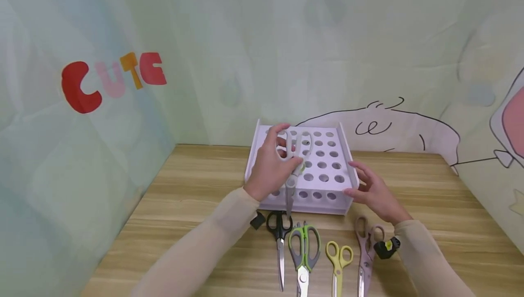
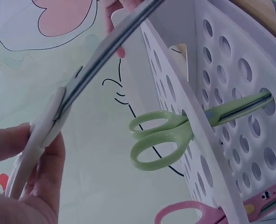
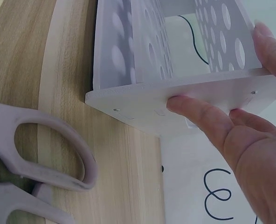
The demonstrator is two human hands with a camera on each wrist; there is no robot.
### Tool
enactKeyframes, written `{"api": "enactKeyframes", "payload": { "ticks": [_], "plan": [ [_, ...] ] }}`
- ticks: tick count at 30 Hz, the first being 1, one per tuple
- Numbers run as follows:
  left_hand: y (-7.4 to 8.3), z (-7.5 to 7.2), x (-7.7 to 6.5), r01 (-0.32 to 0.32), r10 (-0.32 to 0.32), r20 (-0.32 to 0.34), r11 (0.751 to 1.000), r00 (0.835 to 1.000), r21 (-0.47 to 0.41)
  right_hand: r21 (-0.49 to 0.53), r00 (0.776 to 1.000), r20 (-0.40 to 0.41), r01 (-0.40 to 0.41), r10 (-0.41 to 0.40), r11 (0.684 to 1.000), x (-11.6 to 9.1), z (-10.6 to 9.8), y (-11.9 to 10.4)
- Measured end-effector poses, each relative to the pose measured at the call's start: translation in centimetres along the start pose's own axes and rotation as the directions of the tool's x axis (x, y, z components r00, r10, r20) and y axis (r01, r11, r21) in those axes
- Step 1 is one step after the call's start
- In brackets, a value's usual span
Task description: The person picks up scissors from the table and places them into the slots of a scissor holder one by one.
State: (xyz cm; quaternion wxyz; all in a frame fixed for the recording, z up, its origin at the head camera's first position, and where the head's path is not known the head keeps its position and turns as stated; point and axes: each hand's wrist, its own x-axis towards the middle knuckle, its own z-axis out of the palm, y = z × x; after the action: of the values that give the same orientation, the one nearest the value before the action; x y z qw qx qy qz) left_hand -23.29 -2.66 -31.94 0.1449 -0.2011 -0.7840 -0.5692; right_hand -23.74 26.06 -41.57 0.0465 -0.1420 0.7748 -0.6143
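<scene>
My left hand (image 1: 268, 167) holds white-handled scissors (image 1: 290, 182) by the handle over the white perforated rack (image 1: 278, 204), blades pointing down at its front. In the left wrist view thumb and fingers pinch that white handle (image 2: 37, 135). Green scissors (image 2: 168, 135) stand through a hole of the rack's top board, their loops above it. Beside them, pink scissors (image 2: 189, 207) also pass through the board. At the rack's right side my right hand (image 1: 374, 192) grips the side panel (image 3: 142, 102), one digit on its outer face and another over its edge.
In front of the rack lie black scissors (image 1: 280, 233), green-and-grey scissors (image 1: 304, 247), yellow scissors (image 1: 337, 263) and mauve scissors (image 1: 365, 251), side by side on the wooden table (image 1: 184, 183). A printed backdrop (image 1: 229, 60) rises behind the rack.
</scene>
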Motion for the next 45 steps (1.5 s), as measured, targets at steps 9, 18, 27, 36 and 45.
{"api": "enactKeyframes", "payload": {
  "ticks": [9,18,27,36,45],
  "plan": [
    [0.0,0.6,1.2,-0.009,0.004,-0.089,0.999,0.996,-0.049,-0.004,1.0,-0.003,0.003,-0.003,1.0,0.0,0.1,-0.2],
    [0.0,1.5,1.8,-0.061,0.027,-0.2,0.984,0.98,-0.166,0.001,1.0,-0.004,-0.001,0.001,1.0,0.1,0.6,0.0],
    [-0.3,2.3,2.5,-0.138,0.07,-0.271,0.96,0.96,-0.243,0.005,1.0,-0.012,-0.01,0.01,1.0,0.3,0.8,0.1],
    [-1.0,3.7,2.8,-0.172,0.117,-0.27,0.967,0.956,-0.189,0.013,0.999,-0.016,-0.028,0.028,1.0,0.6,1.0,0.5],
    [-1.6,4.8,2.7,-0.209,0.177,-0.215,0.968,0.96,-0.14,-0.015,0.999,-0.021,-0.033,0.032,0.999,0.5,1.0,0.3]
  ]
}}
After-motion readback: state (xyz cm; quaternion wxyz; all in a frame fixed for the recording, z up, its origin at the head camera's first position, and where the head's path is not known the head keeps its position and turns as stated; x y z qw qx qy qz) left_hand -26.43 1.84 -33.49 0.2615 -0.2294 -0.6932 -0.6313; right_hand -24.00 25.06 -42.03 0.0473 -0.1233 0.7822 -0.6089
